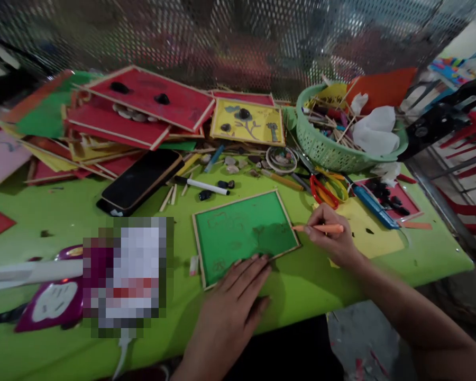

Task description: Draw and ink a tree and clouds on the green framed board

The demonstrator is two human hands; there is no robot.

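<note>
A green card (pixel 238 235) framed with thin wooden sticks lies on the table, with faint brown drawn outlines on it. Across its lower edge rests my left hand (pixel 244 286), fingers stretched out flat on the card and frame. Between the fingertips of my right hand (pixel 331 233) is an orange felt-tip pen (pixel 327 228), held nearly level. Its tip is at the card's right edge, by the stick frame; whether it touches I cannot tell. A small white eraser-like piece (pixel 193 265) sits just left of the card.
Framed red cards (pixel 154 92) are piled at the back left, near a dark phone (pixel 143 180). A green basket (pixel 321 140) of sticks and tissue stands back right. Scissors (pixel 323 191) and a blue cutter knife (pixel 375 205) lie before it, beside yellow paper (pixel 381 233).
</note>
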